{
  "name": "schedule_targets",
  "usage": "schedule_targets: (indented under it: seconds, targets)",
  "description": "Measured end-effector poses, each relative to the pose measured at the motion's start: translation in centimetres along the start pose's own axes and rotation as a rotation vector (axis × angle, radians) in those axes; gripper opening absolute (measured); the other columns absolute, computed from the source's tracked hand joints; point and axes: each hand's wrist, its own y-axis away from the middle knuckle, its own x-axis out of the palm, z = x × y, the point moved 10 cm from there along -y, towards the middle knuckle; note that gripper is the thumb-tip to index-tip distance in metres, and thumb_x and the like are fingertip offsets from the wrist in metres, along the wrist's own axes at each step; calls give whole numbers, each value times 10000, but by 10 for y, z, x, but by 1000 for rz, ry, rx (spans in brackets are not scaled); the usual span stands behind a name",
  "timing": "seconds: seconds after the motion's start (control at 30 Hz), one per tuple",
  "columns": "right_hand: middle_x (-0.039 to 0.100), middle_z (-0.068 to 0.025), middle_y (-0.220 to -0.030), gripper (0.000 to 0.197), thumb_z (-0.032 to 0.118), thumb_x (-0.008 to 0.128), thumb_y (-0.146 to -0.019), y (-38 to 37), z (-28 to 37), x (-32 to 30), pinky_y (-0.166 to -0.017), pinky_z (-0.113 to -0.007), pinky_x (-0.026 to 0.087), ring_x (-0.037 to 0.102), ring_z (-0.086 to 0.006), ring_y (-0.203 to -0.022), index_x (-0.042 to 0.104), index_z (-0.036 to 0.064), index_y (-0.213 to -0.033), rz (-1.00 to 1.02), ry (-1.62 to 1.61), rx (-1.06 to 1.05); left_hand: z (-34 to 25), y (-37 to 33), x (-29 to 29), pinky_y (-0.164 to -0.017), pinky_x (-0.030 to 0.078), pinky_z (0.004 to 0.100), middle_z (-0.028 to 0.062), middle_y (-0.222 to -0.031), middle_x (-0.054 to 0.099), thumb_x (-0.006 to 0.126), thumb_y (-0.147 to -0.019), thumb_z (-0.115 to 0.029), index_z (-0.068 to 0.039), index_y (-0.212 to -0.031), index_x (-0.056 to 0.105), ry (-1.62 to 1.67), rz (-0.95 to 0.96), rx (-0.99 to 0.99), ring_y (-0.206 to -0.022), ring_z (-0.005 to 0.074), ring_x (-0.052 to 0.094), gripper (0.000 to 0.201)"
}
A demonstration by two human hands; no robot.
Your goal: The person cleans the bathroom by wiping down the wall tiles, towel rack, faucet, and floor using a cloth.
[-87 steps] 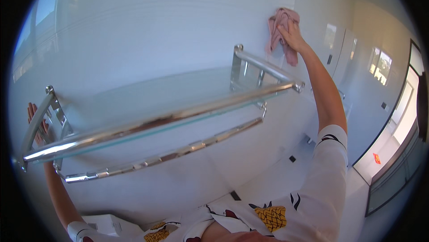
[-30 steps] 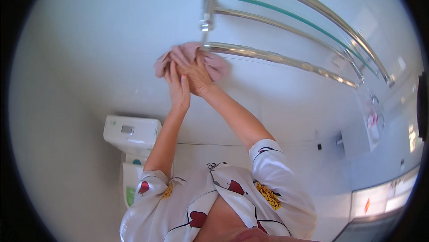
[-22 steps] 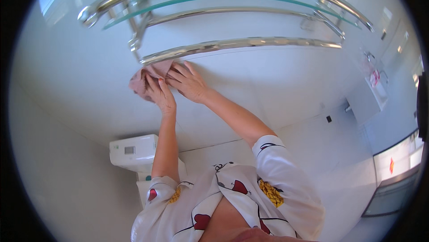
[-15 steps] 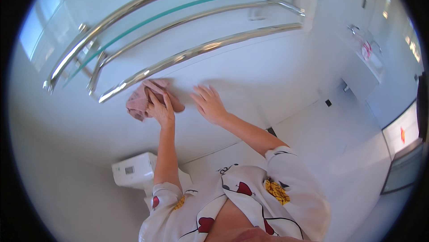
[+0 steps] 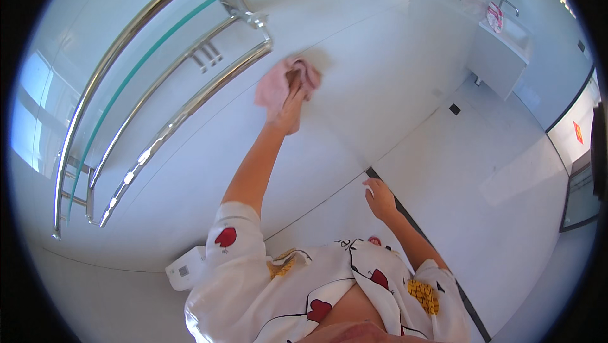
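My left hand (image 5: 288, 115) presses a bunched pink cloth (image 5: 277, 85) flat on the pale wall, just beyond the right end of the chrome towel rack (image 5: 183, 112). The cloth folds up around the fingers, hiding some of their tips. Lower and to the right, my right hand (image 5: 381, 200) hangs in the air over the floor with nothing in it. Its fingers are loosely bent and a little apart.
Within the rack runs a glass shelf (image 5: 136, 61). A white box-shaped fixture (image 5: 187, 268) is by my left sleeve. At the far right stand a washbasin cabinet (image 5: 497, 58) with taps (image 5: 508, 6). A dark strip (image 5: 411, 216) and a black drain (image 5: 455, 109) mark the floor.
My left hand has carried the cloth right and up along the wall, from below the rack to past its end. My right hand has dropped away from the wall, and the view has turned rightward.
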Motion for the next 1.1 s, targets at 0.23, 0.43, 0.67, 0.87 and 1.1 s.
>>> schedule_targets:
  seconds: [0.23, 0.43, 0.67, 0.87, 1.1]
  targets:
    - [610, -138, -1016, 186, 82, 534, -841, 47, -64, -18, -817, -391, 466, 580, -323, -950, 587, 76, -1019, -34, 16, 103, 22, -90, 85, -713, 438, 248, 20, -940, 571, 495, -926, -190, -58, -1174, 556, -137, 221, -264, -781, 106, 513, 287]
    - [632, -149, -1008, 208, 121, 500, -879, 75, -92, -14, -808, -380, 476, 598, -312, -942, 612, 47, -1038, 117, -39, 257, -39, -65, 80, -740, 435, 227, 13, -917, 605, 562, -868, -78, -87, -1106, 600, 147, 291, 45, -800, 92, 528, 241]
    - [649, -117, -1008, 236, 118, 495, -900, 61, -56, 16, -810, -316, 467, 607, -211, -944, 608, 12, -1078, 243, -80, 218, 57, 84, -67, -907, 411, 273, 56, -1114, 590, 531, -807, 38, -130, -1184, 582, -358, 62, 126, -1028, 141, 533, 415]
    - [654, -102, -999, 232, 127, 510, -896, 45, 23, 79, -807, -292, 463, 604, -182, -926, 613, 28, -1079, 384, -98, 82, 17, 234, -192, -1011, 343, 397, 56, -1308, 467, 510, -777, 50, -167, -1238, 537, -1034, -3, 168, -1203, 290, 432, 510]
    - [654, -90, -959, 235, 132, 524, -876, 48, 101, 157, -801, -282, 459, 601, -163, -912, 611, 15, -1061, 513, -116, -70, -42, 386, -354, -986, 295, 508, 149, -1180, 483, 635, -757, -254, -170, -1112, 611, -1712, -886, -57, -1173, 427, 363, 365]
